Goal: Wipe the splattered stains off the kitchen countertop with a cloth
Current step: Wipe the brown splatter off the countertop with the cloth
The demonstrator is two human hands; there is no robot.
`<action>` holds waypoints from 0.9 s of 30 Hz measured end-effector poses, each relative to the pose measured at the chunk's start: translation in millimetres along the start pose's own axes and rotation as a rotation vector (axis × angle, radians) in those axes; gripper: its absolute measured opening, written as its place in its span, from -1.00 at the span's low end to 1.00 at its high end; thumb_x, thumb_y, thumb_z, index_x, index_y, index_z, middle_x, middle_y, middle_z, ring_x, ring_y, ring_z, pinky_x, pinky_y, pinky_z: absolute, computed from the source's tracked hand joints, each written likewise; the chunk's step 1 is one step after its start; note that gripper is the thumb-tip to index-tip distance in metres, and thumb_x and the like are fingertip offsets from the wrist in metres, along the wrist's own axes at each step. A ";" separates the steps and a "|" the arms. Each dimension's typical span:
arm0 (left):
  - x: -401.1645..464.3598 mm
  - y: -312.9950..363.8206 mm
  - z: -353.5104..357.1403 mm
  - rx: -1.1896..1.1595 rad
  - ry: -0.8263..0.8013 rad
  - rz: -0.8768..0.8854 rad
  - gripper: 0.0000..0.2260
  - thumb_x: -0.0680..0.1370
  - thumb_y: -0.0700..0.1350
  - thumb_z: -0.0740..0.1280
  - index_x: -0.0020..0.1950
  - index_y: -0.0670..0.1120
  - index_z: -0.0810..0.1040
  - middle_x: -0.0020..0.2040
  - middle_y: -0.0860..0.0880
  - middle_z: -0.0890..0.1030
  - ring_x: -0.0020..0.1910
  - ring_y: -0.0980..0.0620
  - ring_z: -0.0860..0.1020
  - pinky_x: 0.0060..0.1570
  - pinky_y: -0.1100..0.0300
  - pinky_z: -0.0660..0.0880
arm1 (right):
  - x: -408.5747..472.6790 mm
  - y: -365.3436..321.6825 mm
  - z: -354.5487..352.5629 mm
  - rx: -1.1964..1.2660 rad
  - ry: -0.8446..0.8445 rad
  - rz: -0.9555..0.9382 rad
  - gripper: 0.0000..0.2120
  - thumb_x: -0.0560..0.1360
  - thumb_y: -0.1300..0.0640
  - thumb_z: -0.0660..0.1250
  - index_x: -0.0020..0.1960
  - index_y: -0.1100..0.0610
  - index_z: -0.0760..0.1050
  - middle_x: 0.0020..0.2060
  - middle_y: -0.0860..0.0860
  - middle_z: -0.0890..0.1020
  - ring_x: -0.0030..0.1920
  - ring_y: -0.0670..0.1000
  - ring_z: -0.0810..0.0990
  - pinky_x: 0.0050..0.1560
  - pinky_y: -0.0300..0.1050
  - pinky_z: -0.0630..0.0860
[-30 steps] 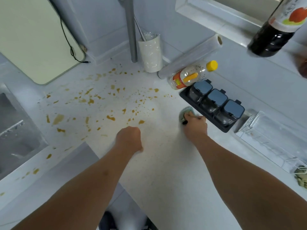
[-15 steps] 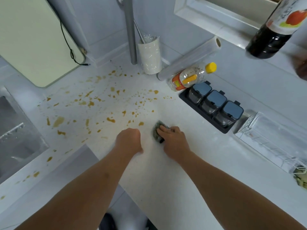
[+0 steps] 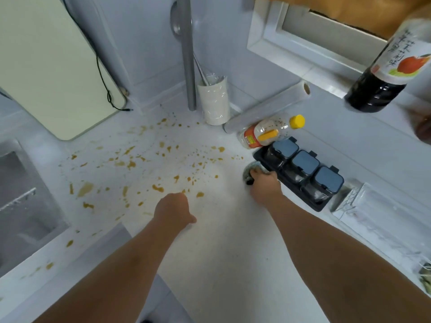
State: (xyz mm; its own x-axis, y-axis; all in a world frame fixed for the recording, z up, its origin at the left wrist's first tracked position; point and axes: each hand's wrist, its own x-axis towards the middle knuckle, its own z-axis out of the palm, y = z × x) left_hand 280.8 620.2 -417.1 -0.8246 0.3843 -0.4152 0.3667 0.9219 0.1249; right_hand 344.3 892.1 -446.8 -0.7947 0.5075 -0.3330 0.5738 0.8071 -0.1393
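Cloth (image 3: 253, 170): on worktop (image 3: 221, 252), touching front-left corner of black jar tray (image 3: 300, 199).
Right hand (image 3: 265, 186): pressed on cloth, fingers curled over it.
Left hand (image 3: 173, 209): clenched fist, resting on worktop.
Stains (image 3: 130, 164): brown, spread toward back-left corner.

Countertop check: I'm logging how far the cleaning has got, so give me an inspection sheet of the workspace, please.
Surface: white countertop with brown stains across its left and middle; bare near the person.
Job's things: cloth pressed on the counter beside the spice-jar rack.
Clutter: lying yellow-capped bottle, wrap roll, utensil cup, dark sauce bottle, clear tray.
Hands: right hand on the cloth; left hand fisted on the counter.
Cables: black cord hanging by the pale board.
Surroundings: sink at left, window frame behind.
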 end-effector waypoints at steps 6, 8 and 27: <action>2.9 14.4 4.8 0.118 -0.046 -0.052 -0.63 0.32 0.06 0.61 -0.33 -0.02 0.43 -0.37 0.05 0.49 -0.32 0.03 0.52 -0.28 0.20 0.42 | 34.8 -14.6 -9.5 -0.028 -0.054 0.006 -0.50 0.59 0.05 0.20 0.53 -0.02 0.28 0.37 0.14 0.40 0.26 0.25 0.37 0.23 0.04 0.48; 4.2 13.7 6.7 0.121 -0.044 -0.062 -0.63 0.32 0.07 0.61 -0.33 -0.01 0.43 -0.38 0.06 0.49 -0.36 0.05 0.48 -0.29 0.20 0.41 | 41.0 -22.9 -8.6 -0.014 -0.043 -0.006 -0.51 0.59 0.05 0.19 0.52 -0.03 0.30 0.37 0.14 0.39 0.29 0.25 0.35 0.25 0.09 0.47; 0.7 16.1 16.4 0.109 0.017 -0.128 -0.56 0.31 0.13 0.61 -0.33 0.01 0.35 -0.34 0.05 0.40 -0.18 -0.01 0.43 -0.20 0.13 0.42 | 24.5 -17.9 1.1 0.195 -0.029 -0.172 -0.50 0.56 0.18 0.27 0.49 0.02 0.40 0.47 0.07 0.40 0.47 0.14 0.35 0.44 0.07 0.27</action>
State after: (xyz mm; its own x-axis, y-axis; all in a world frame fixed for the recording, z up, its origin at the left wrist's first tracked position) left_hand 293.2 634.5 -430.2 -0.8742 0.2659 -0.4064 0.3024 0.9528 -0.0270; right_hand 314.8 889.7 -453.5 -0.8796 0.3568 -0.3146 0.4601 0.8059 -0.3725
